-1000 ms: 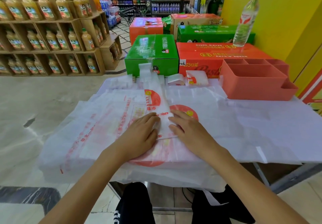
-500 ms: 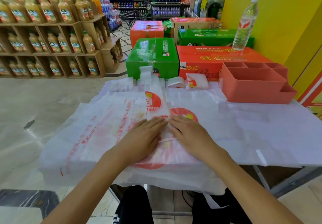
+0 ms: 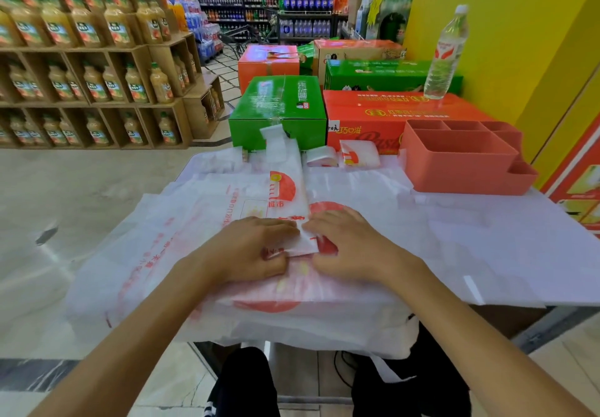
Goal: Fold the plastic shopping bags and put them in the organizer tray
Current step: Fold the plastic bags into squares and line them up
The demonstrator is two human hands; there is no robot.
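Since earlier, folded bag strip [image 3: 303,244] lifted; left hand [image 3: 250,247], right hand [image 3: 352,244] pinch its edges.

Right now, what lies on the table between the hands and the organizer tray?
In the head view, between the right hand and the coral organizer tray lie only flat white plastic bags. Two small folded bags sit left of the tray.
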